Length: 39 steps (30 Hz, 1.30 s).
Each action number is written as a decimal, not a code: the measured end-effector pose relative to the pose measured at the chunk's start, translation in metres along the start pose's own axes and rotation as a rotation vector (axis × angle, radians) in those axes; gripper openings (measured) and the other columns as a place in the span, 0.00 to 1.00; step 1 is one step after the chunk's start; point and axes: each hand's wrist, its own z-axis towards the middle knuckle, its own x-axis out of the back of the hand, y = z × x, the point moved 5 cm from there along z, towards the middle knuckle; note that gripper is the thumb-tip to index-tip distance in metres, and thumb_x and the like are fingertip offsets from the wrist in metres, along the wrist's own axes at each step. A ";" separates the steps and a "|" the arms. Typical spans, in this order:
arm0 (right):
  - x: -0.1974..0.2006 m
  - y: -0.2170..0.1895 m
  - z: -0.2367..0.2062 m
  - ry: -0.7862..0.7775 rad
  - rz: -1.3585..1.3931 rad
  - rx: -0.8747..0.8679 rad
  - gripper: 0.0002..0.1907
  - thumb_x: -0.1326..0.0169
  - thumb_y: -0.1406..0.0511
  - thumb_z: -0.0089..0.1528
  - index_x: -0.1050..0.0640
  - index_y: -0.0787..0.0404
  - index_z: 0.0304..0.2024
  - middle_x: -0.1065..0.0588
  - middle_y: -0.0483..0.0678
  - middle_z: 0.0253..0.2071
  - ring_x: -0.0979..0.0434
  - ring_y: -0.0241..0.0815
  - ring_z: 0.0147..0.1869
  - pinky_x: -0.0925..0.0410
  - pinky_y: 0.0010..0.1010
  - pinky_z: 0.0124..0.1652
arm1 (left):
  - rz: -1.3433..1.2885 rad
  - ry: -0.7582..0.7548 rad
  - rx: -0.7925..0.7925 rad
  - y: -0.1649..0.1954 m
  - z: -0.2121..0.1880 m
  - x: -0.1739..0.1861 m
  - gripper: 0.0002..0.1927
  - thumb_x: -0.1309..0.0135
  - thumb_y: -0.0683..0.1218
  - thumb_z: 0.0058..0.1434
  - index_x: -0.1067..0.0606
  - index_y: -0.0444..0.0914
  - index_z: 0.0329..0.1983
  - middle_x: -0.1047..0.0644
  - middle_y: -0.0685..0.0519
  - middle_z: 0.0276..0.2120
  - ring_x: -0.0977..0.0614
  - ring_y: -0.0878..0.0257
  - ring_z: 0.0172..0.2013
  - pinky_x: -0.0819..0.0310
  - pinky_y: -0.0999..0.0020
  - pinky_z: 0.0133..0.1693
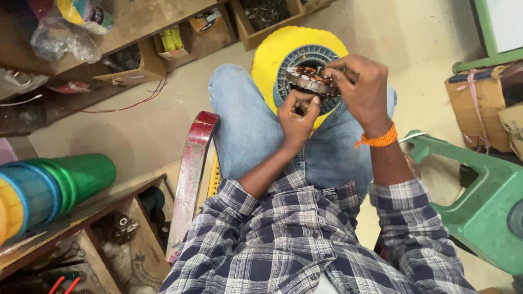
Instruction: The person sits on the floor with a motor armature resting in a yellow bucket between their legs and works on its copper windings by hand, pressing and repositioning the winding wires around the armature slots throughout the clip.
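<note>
Copper windings glint on the small round motor stator [311, 80] that both hands hold above the person's lap, over a yellow plastic stool [272, 54] with a grey slotted ring at its centre. The left hand [297, 113] grips the stator's near rim from below, fingers curled shut against it with the thumb on top. The right hand [364, 90] closes over the far and right side, fingers bent and clamped around the edge; an orange thread band [378, 139] circles that wrist.

On the wooden shelf [136, 22] at upper left sits a clear crumpled plastic bag [57, 39], a roll with a multicoloured wrapper [87, 13] and an open compartment holding small yellow boxes [173, 39]. Stacked green, blue and yellow plastic cups [52, 188] lie on their side at the left edge. At right stands a brown cardboard parcel tied with pink ribbon [476, 103], beside a green plastic chair [485, 201].
</note>
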 end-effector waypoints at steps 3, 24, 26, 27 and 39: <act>-0.004 0.015 0.000 0.005 0.020 -0.159 0.04 0.35 0.71 0.64 0.16 0.65 0.42 0.36 0.43 0.22 0.43 0.29 0.25 0.47 0.27 0.26 | -0.067 -0.005 0.075 -0.001 0.001 -0.003 0.07 0.41 0.39 0.66 0.28 0.36 0.35 0.31 0.64 0.22 0.35 0.79 0.23 0.44 0.78 0.26; -0.018 -0.001 -0.107 0.093 0.072 -0.282 0.04 0.36 0.72 0.62 0.18 0.66 0.39 0.38 0.43 0.20 0.44 0.29 0.24 0.48 0.27 0.26 | 0.566 -0.280 -0.900 0.064 0.007 0.000 0.15 0.31 0.41 0.56 0.19 0.39 0.47 0.32 0.56 0.20 0.30 0.60 0.22 0.38 0.63 0.27; -0.009 -0.009 -0.103 0.074 0.040 -0.237 0.05 0.36 0.72 0.61 0.17 0.65 0.39 0.32 0.45 0.23 0.41 0.31 0.24 0.45 0.28 0.26 | 0.510 -0.248 -0.829 0.059 0.008 0.003 0.13 0.32 0.40 0.57 0.20 0.39 0.44 0.30 0.56 0.21 0.30 0.62 0.21 0.37 0.65 0.26; -0.003 -0.013 -0.097 0.068 0.010 -0.195 0.05 0.35 0.72 0.61 0.17 0.65 0.40 0.29 0.46 0.25 0.39 0.33 0.24 0.44 0.28 0.27 | 0.454 -0.225 -0.744 0.054 0.009 0.003 0.11 0.33 0.39 0.59 0.21 0.39 0.43 0.28 0.55 0.22 0.29 0.63 0.21 0.36 0.66 0.27; -0.006 -0.009 -0.003 -0.019 -0.012 0.114 0.03 0.39 0.73 0.66 0.21 0.66 0.40 0.22 0.51 0.37 0.20 0.41 0.38 0.29 0.31 0.37 | 0.131 -0.037 -0.050 0.023 0.003 -0.003 0.08 0.40 0.39 0.64 0.28 0.35 0.33 0.32 0.62 0.19 0.35 0.77 0.23 0.42 0.76 0.26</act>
